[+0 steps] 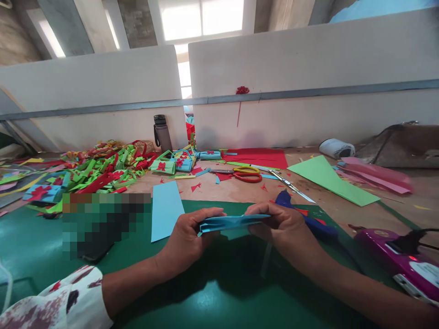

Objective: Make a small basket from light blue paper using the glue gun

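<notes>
Between my two hands a folded piece of blue paper [233, 222] is held up above the green mat [206, 292], seen nearly edge-on with several layers showing. My left hand [192, 233] is closed on its left end, thumb on top. At the other end, my right hand [281, 224] pinches the paper between thumb and fingers. A flat sheet of light blue paper [167, 211] lies on the mat beyond my left hand. Just behind my right hand rests a blue glue gun [318, 227], partly hidden by the hand.
Scissors with red and yellow handles [247, 173] lie beyond the mat beside a metal ruler [291, 186]. Small paper bags [163, 166] and a heap of green and red paper strips [106, 171] are at back left. A purple power strip [394, 256] sits at right, green paper [332, 180] behind it.
</notes>
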Available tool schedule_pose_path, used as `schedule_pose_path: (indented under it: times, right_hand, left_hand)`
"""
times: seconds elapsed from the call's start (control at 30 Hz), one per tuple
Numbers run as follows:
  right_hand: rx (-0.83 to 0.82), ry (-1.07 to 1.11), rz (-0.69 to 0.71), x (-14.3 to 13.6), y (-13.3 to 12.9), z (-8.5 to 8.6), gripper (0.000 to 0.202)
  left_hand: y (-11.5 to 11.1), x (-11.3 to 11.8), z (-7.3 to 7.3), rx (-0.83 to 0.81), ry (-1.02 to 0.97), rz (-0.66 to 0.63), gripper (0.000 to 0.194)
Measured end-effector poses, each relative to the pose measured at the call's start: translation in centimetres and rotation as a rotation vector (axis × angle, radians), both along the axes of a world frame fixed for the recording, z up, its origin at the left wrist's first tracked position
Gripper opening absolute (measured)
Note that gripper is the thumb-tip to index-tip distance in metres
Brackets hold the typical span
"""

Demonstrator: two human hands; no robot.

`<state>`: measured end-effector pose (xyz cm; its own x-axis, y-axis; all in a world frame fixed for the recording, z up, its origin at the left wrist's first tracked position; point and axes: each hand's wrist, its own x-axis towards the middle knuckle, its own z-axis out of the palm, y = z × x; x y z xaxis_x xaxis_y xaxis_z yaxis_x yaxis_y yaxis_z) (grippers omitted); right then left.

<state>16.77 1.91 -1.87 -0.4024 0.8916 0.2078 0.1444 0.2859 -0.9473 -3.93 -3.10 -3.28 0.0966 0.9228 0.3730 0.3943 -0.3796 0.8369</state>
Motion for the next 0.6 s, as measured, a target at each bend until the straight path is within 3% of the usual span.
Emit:
schedule_pose_path:
  times: [0.23,0.6]
  right_hand:
    - [-0.028,0.067,0.041,0.1,-0.4,0.0,0.027]
    - [0.123,0.05,0.06,0.2,-1.1,-0.3,0.034]
  left_hand:
    - [0.1,-0.2,0.0,0.02,0.083,0.007,0.032]
    - [0.4,-0.5,-0.1,-0.101,0.113,0.008,0.041]
